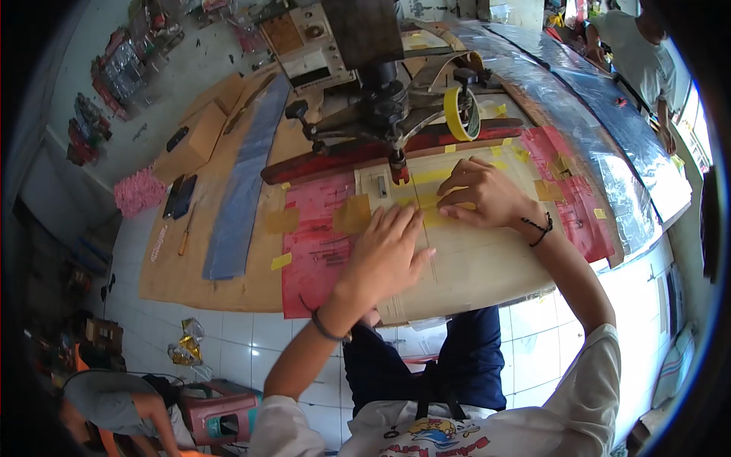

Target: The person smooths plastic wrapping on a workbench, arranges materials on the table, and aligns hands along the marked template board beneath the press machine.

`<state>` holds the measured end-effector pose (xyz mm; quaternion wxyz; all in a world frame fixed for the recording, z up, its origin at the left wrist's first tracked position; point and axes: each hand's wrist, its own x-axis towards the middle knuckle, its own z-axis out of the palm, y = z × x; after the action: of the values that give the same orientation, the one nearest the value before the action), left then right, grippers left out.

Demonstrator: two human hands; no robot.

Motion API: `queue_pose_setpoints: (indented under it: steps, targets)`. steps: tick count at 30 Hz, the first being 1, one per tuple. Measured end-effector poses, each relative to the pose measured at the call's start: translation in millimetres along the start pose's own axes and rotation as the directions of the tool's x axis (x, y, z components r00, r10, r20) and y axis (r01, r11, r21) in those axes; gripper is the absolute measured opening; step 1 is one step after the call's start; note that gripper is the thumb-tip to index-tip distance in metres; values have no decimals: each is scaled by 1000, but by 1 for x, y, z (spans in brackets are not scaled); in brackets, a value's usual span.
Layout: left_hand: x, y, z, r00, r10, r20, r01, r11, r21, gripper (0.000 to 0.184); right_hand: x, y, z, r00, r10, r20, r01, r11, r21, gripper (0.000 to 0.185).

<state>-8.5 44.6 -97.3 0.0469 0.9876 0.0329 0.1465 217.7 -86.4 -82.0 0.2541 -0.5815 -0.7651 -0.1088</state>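
My left hand (387, 251) lies with spread fingers on the beige sheet (472, 266), close to its yellow tape and a drawn line. To the right, my right hand (481, 193) is raised slightly over the same sheet, its fingers curled; whether it pinches anything is too small to tell. A small metal piece (383, 186) rests on the sheet beyond my left hand. Red sheets flank the beige one, the left red sheet (320, 244) and the right red sheet (575, 198). Above stands a black machine head (384, 103) with its red tip (399, 167) pointing down.
A yellow tape roll (461, 114) hangs on the machine. A red bar (327, 161) crosses behind the sheets. Leftward lie a blue strip (247, 183), a screwdriver (183, 242) and a phone (183, 198). One person (636, 57) stands at the upper right; another (114, 404) is at the lower left.
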Motion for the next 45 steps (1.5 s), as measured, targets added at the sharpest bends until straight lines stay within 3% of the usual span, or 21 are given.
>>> queue_pose_setpoints:
  steps: [5, 8, 12, 18, 21, 25, 27, 33, 39, 42, 45]
  targets:
    - [8, -18, -3, 1000, -11, -16, 11, 999, 34, 55, 0, -3, 5, 995, 54, 86, -56, 998, 21, 28]
    - [-17, -8, -16, 999, -50, 20, 53, 979, -197, 53, 1, 2, 4, 993, 75, 91, -75, 997, -6, 35]
    - [-50, 5, -18, 994, -74, 78, 93, 954, -284, 59, -1, 6, 8, 988, 109, 106, -109, 994, -11, 37]
    - [-48, 9, -1, 994, -111, -25, 105, 980, -167, 58, 0, 3, 3, 951, 227, 210, -255, 960, 117, 42]
    - [-45, 9, -2, 991, -126, -34, 120, 982, -149, 57, -2, -3, 3, 955, 76, 288, -129, 977, 169, 50]
    - [-47, 7, 6, 984, -164, -76, 146, 969, -197, 56, 0, -4, 9, 947, 92, 308, -128, 987, 100, 65]
    - [-49, 5, 3, 990, -107, -87, 87, 974, -208, 57, -1, 3, 13, 950, 103, 294, -133, 988, 83, 68]
    - [-49, 6, 5, 987, -115, -112, 90, 973, -211, 62, 2, -2, 14, 959, 163, 232, -185, 980, 74, 60]
    - [-50, 10, 5, 982, -142, -128, 112, 970, -217, 63, 6, -9, 5, 929, 133, 345, -203, 964, 174, 60]
    - [-50, 10, 3, 981, -133, -138, 102, 973, -207, 61, 1, -9, 14, 932, 49, 360, -81, 994, 73, 64]
    - [-52, 9, 6, 982, -102, -157, 72, 980, -188, 57, -2, -19, 14, 892, 89, 443, -89, 996, -22, 67]
